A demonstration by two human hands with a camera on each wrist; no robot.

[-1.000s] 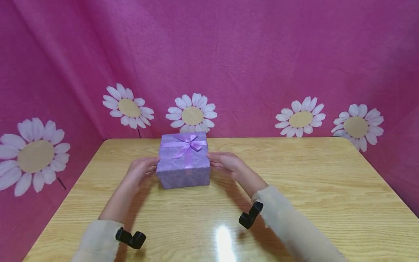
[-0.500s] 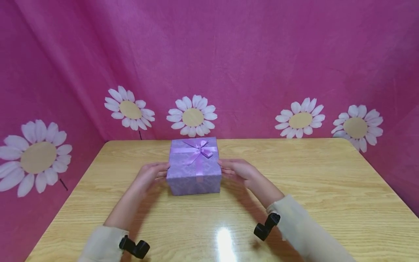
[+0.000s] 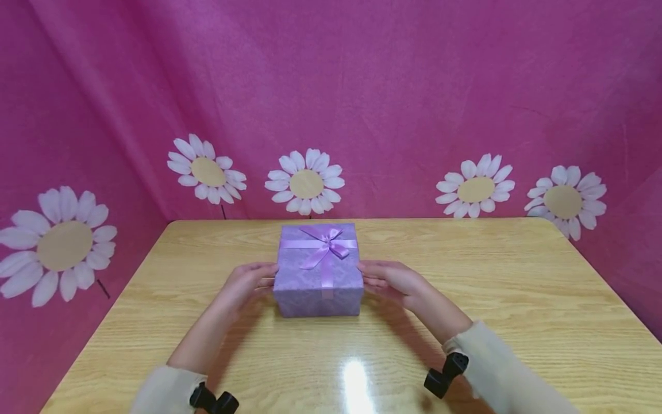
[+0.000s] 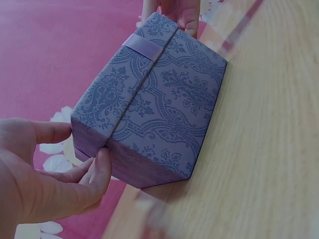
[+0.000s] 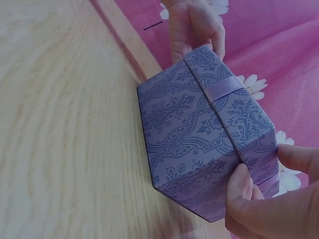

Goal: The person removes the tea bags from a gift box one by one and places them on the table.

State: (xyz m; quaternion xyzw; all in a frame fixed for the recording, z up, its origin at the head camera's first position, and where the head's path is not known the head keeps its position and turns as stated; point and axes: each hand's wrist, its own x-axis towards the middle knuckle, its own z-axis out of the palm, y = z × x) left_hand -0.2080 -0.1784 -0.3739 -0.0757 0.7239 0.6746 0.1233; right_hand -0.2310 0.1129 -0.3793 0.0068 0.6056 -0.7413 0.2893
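A purple patterned gift box (image 3: 305,299) rests near the middle of the wooden table, its lid on and a satin ribbon bow (image 3: 328,247) on top. My left hand (image 3: 248,284) holds the left side; in the left wrist view its thumb (image 4: 102,167) lies at the seam under the lid (image 4: 94,104), index finger at the lid's corner. On the opposite side my right hand (image 3: 395,282) holds the box the same way, with the thumb (image 5: 238,181) at the seam in the right wrist view. Some of the other fingers are partly hidden against the box sides.
The light wooden table (image 3: 491,287) runs back to a pink cloth backdrop (image 3: 383,103) printed with white daisies. A small black camera (image 3: 446,375) is strapped to each beige sleeve (image 3: 507,368). Light reflects off the tabletop in front of the box.
Both hands have moved the gift box rightward and toward the front of the table, away from the back edge. Its lid stays on, and the hands keep their places at its sides.
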